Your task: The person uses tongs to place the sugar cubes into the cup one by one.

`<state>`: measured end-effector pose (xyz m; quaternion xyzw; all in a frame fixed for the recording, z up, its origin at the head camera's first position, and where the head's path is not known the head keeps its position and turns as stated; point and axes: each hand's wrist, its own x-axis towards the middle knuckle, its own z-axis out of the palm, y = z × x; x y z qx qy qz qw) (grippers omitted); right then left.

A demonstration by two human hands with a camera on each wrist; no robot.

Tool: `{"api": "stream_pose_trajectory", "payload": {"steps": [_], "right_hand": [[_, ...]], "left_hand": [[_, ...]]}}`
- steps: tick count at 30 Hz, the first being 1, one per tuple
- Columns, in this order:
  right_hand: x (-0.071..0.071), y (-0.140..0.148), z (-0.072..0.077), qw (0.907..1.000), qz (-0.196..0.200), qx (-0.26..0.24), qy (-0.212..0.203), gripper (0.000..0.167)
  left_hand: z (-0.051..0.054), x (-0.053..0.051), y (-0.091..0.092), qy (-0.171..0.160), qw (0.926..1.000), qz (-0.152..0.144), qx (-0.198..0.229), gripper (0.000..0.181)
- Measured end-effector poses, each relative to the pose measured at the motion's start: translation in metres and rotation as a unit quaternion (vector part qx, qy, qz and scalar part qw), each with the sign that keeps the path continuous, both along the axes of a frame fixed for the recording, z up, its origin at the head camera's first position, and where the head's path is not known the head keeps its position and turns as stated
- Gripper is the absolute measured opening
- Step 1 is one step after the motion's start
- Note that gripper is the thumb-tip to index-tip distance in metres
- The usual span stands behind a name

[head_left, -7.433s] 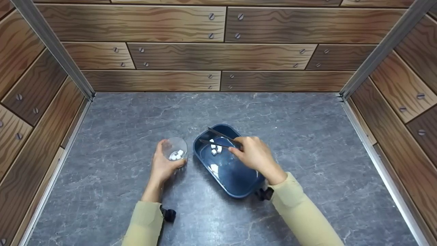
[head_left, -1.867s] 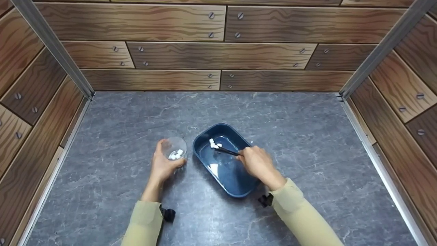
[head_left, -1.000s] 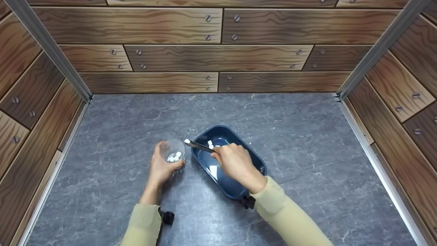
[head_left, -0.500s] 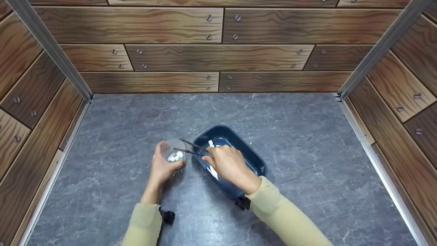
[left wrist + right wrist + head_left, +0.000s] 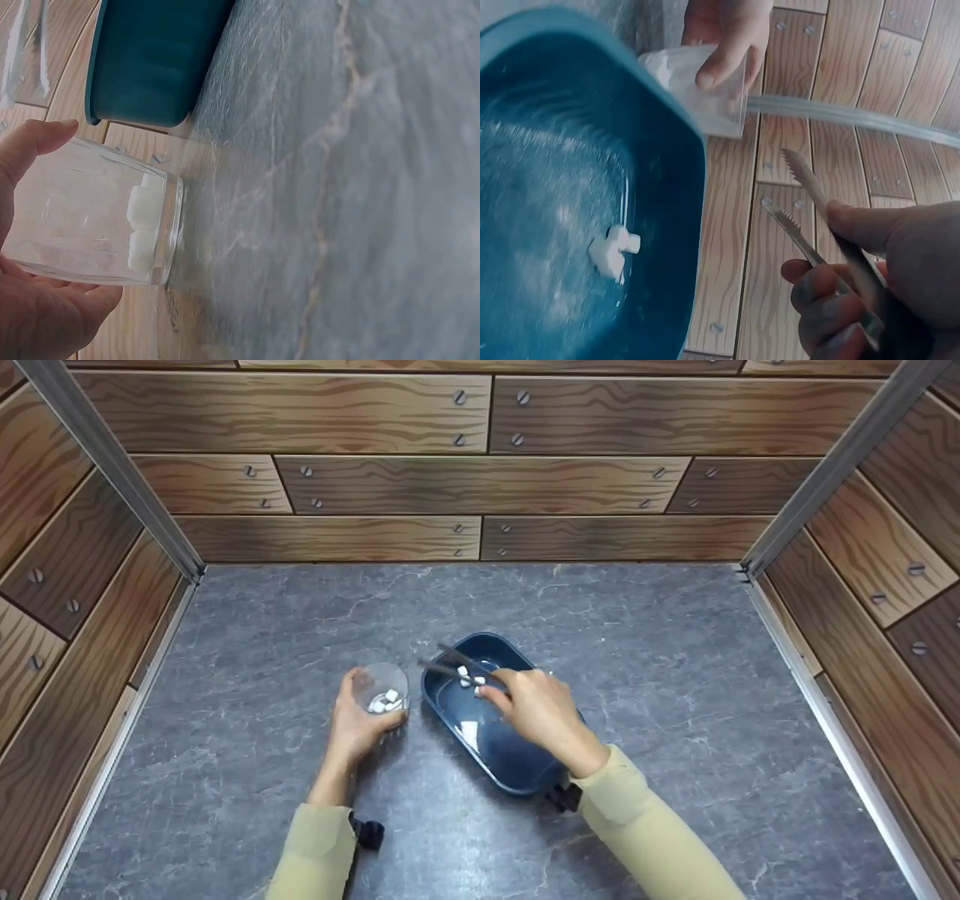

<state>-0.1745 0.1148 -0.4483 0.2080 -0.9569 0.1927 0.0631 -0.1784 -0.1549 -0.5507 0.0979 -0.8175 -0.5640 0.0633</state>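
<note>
My left hand [image 5: 356, 729] holds a clear glass [image 5: 384, 679] upright on the table, thumb and fingers around its sides. Several white cubes [image 5: 145, 206] lie at the bottom of the glass. To its right is a dark blue basin [image 5: 510, 754], with a few white cubes [image 5: 462, 670] near its far left end. Above the basin, my right hand [image 5: 544, 709] grips metal tongs [image 5: 808, 180] with serrated tips. The tong arms are spread, and nothing is between the tips in the right wrist view.
The grey marbled table [image 5: 262, 660] is bordered by wood-patterned walls [image 5: 480, 484] at the back and both sides. A tiny white speck [image 5: 603, 640] lies on the table right of the basin.
The tongs carried a white cube from the basin to the glass and opened over it. Since then my right hand has moved back right, above the basin. My left hand has stayed put.
</note>
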Motion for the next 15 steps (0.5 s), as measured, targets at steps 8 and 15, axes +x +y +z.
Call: {"api": "stream_pose_trajectory", "payload": {"steps": [8,15], "right_hand": [[-0.004,0.021,-0.007,0.9986,-0.044,0.026,-0.015,0.029],[-0.007,0.033,-0.016,0.9969,-0.056,0.037,-0.04,0.029]], "left_hand": [[0.0,0.0,0.0,0.005,1.0,0.002,0.004,0.101],[-0.001,0.0,0.0,0.007,1.0,0.004,0.001,0.098]]}}
